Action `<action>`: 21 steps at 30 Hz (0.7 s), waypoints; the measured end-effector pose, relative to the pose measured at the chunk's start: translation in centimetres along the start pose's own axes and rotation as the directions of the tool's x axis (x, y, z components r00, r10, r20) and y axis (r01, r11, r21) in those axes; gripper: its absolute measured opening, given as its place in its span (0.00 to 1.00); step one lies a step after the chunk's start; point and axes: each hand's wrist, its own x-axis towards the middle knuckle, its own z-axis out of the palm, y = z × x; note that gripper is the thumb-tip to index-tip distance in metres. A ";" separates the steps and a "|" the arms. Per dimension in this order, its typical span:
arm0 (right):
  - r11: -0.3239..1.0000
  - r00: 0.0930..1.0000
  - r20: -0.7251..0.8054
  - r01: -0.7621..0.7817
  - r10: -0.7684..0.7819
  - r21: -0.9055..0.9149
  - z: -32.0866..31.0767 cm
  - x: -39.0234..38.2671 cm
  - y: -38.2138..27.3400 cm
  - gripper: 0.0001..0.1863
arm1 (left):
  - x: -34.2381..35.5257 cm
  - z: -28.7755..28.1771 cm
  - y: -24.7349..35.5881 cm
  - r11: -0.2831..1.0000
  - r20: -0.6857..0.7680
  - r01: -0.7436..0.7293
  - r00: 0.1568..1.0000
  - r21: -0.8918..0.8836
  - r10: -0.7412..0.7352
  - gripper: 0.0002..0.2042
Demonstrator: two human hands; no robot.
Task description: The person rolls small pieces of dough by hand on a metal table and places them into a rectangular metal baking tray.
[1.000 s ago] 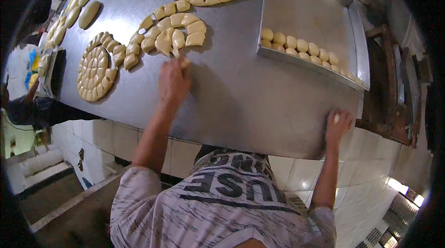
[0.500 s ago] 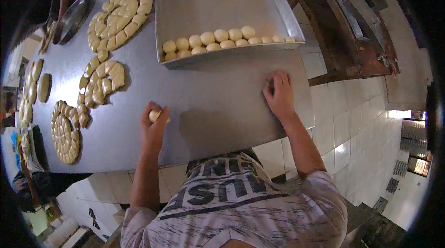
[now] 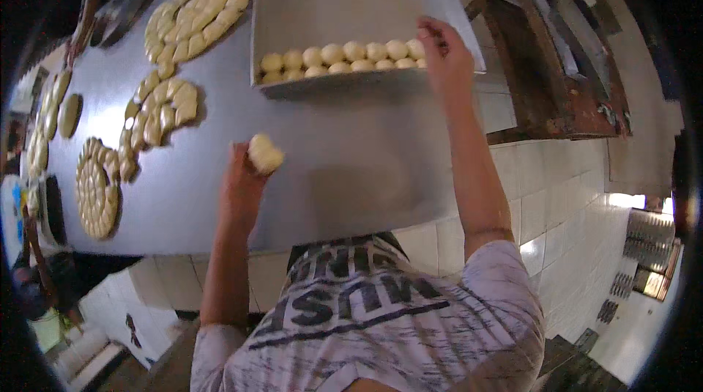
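My left hand (image 3: 243, 181) is above the steel table, closed around a pale, lumpy piece of dough (image 3: 264, 154) that sticks out past the thumb side. Over the right end of the metal tray (image 3: 351, 84) is my right hand (image 3: 448, 51). Its fingers are loosely bent and somewhat apart, with nothing visible in them. Just left of those fingers sits a round dough ball (image 3: 415, 48), at the end of the farther of two rows. The nearer row of dough balls (image 3: 361, 66) runs along the tray's near wall, its right end hidden behind my right hand.
Cut dough coils (image 3: 198, 15) and a smaller dough cluster (image 3: 161, 113) lie left of the tray. A scored round of dough (image 3: 97, 194) is at the near left, with oblong dough pieces (image 3: 69, 115) beyond. A wooden frame (image 3: 542, 62) stands right of the table (image 3: 351, 172).
My right hand has moved from the table up to the tray, and another ball now ends the farther row. The left hand has risen slightly, showing more of its dough.
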 end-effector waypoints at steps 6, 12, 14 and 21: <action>0.959 0.775 0.588 -0.284 0.231 -0.002 2.8 -16.4 -2.7 0.16 | -1.3 1.1 1.8 0.969 0.455 0.244 0.867 -0.033 -0.203 0.17; 0.375 0.915 0.382 0.402 -0.131 -0.835 -0.2 -15.4 4.1 0.24 | 7.4 -11.8 -0.8 0.238 -0.081 -0.121 0.715 0.964 0.694 0.22; 0.591 1.000 0.002 0.013 -0.019 -0.807 2.4 -11.1 4.3 0.17 | 10.0 -12.4 -0.7 0.200 -0.087 -0.077 0.709 0.977 0.699 0.24; 0.659 0.950 0.227 0.313 -0.215 -0.683 -0.7 -16.7 6.1 0.12 | 11.4 -13.6 -0.8 0.217 -0.043 -0.104 0.811 0.970 0.583 0.20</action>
